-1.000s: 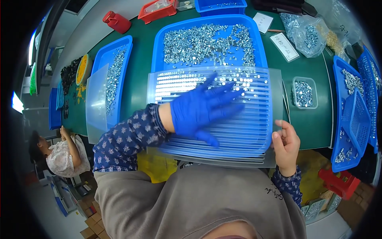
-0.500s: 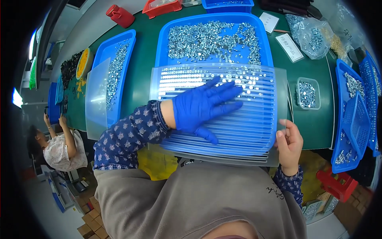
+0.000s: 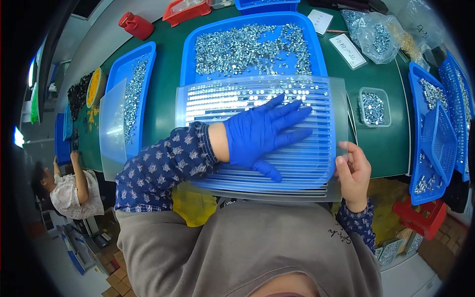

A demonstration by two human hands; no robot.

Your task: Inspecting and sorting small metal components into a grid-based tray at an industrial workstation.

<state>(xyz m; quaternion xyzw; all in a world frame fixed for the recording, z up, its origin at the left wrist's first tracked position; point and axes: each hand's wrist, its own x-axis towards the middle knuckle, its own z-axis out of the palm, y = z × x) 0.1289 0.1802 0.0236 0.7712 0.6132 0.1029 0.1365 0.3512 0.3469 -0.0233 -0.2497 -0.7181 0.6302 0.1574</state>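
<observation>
Your gloved left grip (image 3: 269,133) lay splayed on the grooved panel (image 3: 319,153).
It clasped nothing, while your right grip (image 3: 354,173) pinched the panel's right edge. The panel lay across the near part of the blue tray (image 3: 188,54), shiny pieces (image 3: 208,99) lining its upper grooves.

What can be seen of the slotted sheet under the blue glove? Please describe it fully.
The slotted sheet looks like translucent plastic, rectangular, with parallel slots running left to right. It lies over the near part of the large blue tray, overhanging its sides. Small shiny pieces line its far rows, densest leftward. The gloved left hand spreads over it; the right hand is at its right edge.
</observation>
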